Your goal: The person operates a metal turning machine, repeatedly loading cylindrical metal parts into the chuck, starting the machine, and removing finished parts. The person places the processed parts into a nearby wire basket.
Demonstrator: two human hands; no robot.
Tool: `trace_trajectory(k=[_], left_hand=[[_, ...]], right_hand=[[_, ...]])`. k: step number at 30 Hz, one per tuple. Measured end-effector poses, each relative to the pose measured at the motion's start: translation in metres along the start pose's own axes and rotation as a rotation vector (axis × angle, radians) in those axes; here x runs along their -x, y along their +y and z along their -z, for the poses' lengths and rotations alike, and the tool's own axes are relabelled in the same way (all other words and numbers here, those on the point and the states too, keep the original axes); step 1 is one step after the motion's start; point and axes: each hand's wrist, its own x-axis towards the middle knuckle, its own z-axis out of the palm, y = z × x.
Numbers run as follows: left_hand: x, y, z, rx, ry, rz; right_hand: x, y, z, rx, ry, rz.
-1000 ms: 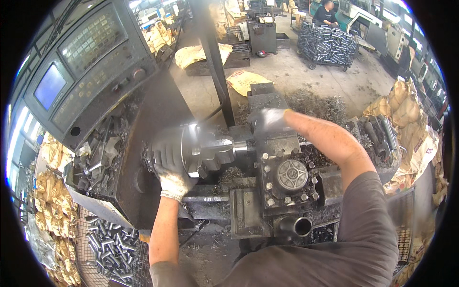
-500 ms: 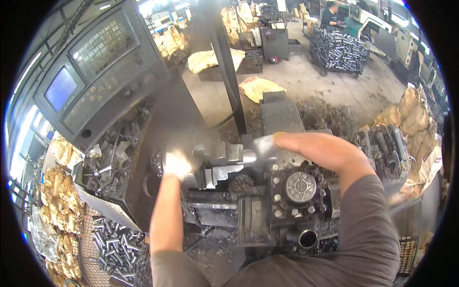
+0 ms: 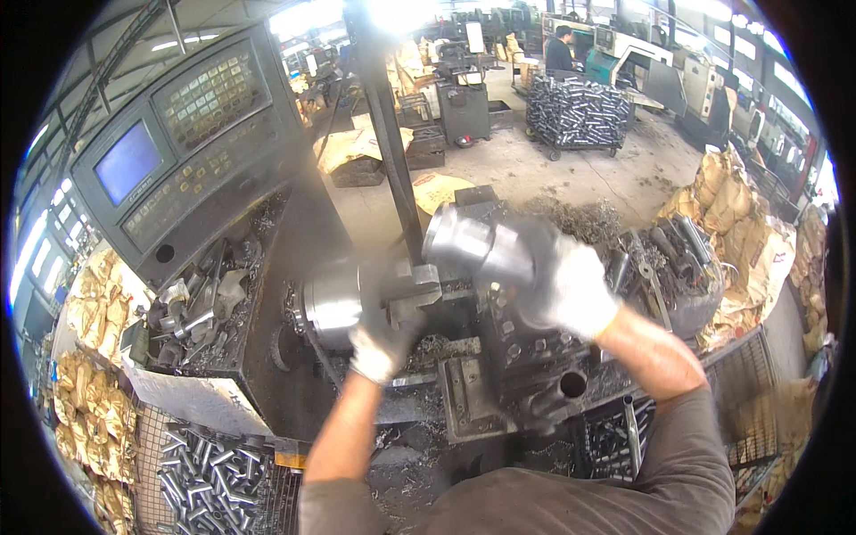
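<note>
My right hand (image 3: 566,281), in a white glove with a dark palm, is closed on a shiny stepped metal cylinder (image 3: 481,245). The cylinder is held tilted above the machine bed, its free end up and to the left, apart from the chuck. My left hand (image 3: 379,343), gloved alike, is at the front of the lathe chuck (image 3: 332,303), just below a stepped chuck jaw (image 3: 415,287). Its fingers are smeared by motion, so their grip does not show. The tool turret (image 3: 526,330) lies partly hidden under my right hand.
A control panel (image 3: 169,134) with a lit screen stands at the left. Metal tubes fill a mesh bin (image 3: 214,477) at lower left. Tools and parts lie on ledges either side. Beyond the machine are a post (image 3: 392,134), a tube-filled cart (image 3: 578,116) and a person (image 3: 560,52).
My right hand has moved right and nearer, bringing the metal cylinder out from the chuck jaws. My left hand has shifted right and down across the chuck. The head view has turned.
</note>
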Motion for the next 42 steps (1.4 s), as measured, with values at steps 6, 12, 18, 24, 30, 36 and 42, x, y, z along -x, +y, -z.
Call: trace_trajectory(k=[6,12,18,24,30,36,42], left_hand=[[0.139,0.033,-0.057,1.185,-0.127,0.639],[0.193,-0.065,-0.101,0.818,-0.202,0.952],[0.21,-0.079,-0.074,1.344,-0.076,1.082],[0.217,-0.08,-0.043,1.582,-0.166,1.164],[0.214,-0.052,-0.048,1.487,-0.461,1.037],[0.222,-0.021,-0.036,1.274,-0.451,1.09],[0.202,-0.059,-0.013,1.116,-0.237,0.936]], right_hand=[[0.132,-0.093,-0.032,-0.215,-0.511,-0.219],[0.251,-0.073,-0.124,-0.501,-0.966,-0.785],[0.319,-0.006,-0.07,-0.452,-1.008,-0.587],[0.538,0.112,0.157,0.099,-1.234,-1.086],[0.28,0.021,0.009,-0.372,-0.37,-0.802],[0.204,-0.061,-0.037,-0.287,-0.389,-0.075],[0.225,-0.084,-0.16,-0.025,-0.816,-0.475]])
